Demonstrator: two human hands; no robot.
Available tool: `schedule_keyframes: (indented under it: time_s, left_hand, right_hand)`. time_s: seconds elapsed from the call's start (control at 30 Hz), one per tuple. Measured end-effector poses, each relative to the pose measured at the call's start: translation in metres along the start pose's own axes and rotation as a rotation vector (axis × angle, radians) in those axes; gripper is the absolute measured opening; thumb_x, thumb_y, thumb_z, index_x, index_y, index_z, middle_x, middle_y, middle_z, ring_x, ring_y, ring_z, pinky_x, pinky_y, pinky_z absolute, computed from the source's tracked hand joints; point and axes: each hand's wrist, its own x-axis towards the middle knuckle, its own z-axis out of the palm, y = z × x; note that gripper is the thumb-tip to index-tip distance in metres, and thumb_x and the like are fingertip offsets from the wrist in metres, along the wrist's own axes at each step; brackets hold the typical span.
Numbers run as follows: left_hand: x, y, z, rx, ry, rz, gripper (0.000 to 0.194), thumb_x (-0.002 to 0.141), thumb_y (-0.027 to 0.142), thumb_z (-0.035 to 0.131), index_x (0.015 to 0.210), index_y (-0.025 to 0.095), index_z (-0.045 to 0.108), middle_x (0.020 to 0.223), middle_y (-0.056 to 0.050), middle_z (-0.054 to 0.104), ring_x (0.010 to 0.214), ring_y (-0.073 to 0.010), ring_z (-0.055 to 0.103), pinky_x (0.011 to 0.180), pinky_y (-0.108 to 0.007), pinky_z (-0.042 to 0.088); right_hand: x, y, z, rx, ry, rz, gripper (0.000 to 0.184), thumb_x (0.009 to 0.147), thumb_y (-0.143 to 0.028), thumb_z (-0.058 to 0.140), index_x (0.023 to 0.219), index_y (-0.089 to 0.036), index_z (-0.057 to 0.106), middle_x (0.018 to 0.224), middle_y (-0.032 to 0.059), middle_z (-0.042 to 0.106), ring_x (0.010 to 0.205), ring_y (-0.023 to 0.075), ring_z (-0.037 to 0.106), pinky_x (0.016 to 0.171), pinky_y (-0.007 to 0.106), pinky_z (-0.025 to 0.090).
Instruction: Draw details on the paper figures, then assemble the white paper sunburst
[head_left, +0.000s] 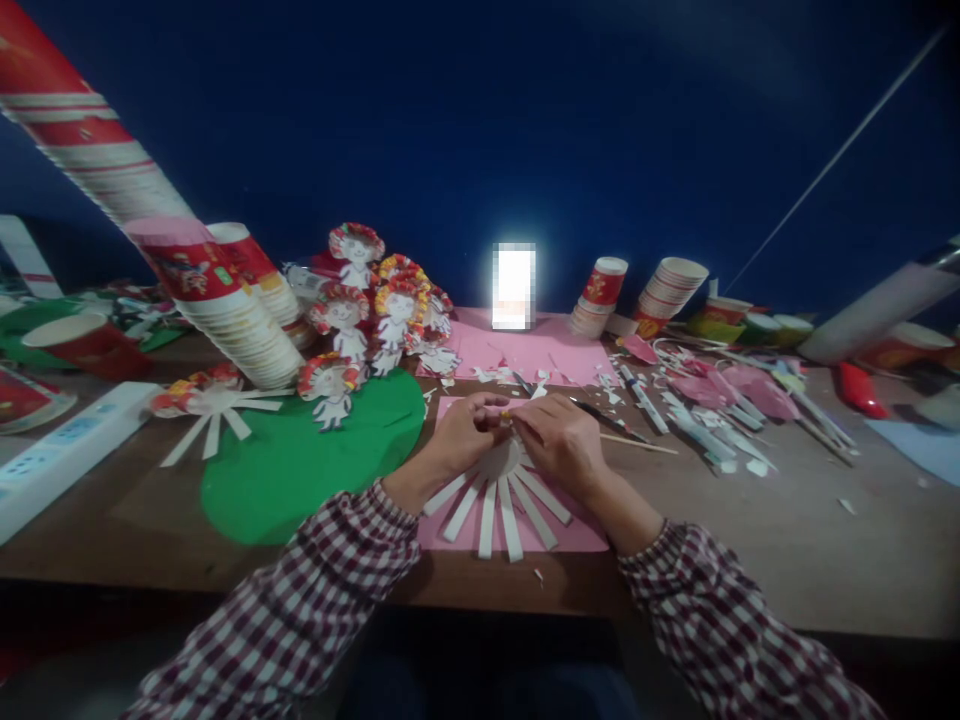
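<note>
A paper cup cut into white strips (501, 500) lies fanned out flat on a pink sheet (581, 540) at the table's front edge. My left hand (463, 432) and my right hand (559, 437) meet over its far side. The fingers of both hands are pinched together on one strip of the cup, and a small yellow-red bit shows between the fingertips. Both sleeves are red-and-white checked.
A green paper shape (300, 465) lies to the left, with finished paper-cup dolls (375, 310) behind it. Cup stacks (240, 310) lean at the left, more cups (667, 290) at the back right. A bright screen (514, 285) stands at the back. Scraps, pens and sticks (705, 410) litter the right.
</note>
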Motion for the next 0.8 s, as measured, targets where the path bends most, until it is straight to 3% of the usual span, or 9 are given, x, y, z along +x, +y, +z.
schedule_keyframes:
  time_s: [0.23,0.43,0.8]
  left_hand:
    - [-0.0014,0.0020,0.0014,-0.026,-0.008,-0.013,0.047,0.066,0.020,0.072,0.110,0.011,0.058,0.061,0.005,0.055,0.057,-0.0091,0.053,0.056,-0.021,0.042]
    - [-0.0014,0.0005,0.0020,-0.026,0.008,-0.026,0.046,0.066,0.022,0.073,0.109,0.012,0.059,0.065,0.002,0.059,0.060,-0.0111,0.056,0.058,-0.022,0.044]
    - [-0.0025,0.0042,0.0028,0.065,-0.006,0.077,0.041,0.066,0.016,0.073,0.106,0.013,0.064,0.096,-0.008,0.070,0.087,-0.0179,0.065,0.076,-0.028,0.051]
  right_hand:
    - [-0.0010,0.0012,0.0025,0.021,-0.004,-0.002,0.016,0.092,-0.022,0.050,0.091,-0.018,0.066,0.087,0.0063,0.069,0.082,0.0176,0.059,0.078,0.030,0.045]
    - [-0.0009,0.0005,0.0018,0.023,-0.020,-0.005,0.017,0.092,-0.021,0.050,0.092,-0.018,0.066,0.088,0.0066,0.069,0.084,0.0184,0.060,0.080,0.031,0.046]
    - [-0.0025,0.0087,0.0057,0.067,-0.022,0.083,0.018,0.092,-0.023,0.051,0.096,-0.019,0.068,0.094,0.0069,0.071,0.087,0.0190,0.062,0.080,0.031,0.047]
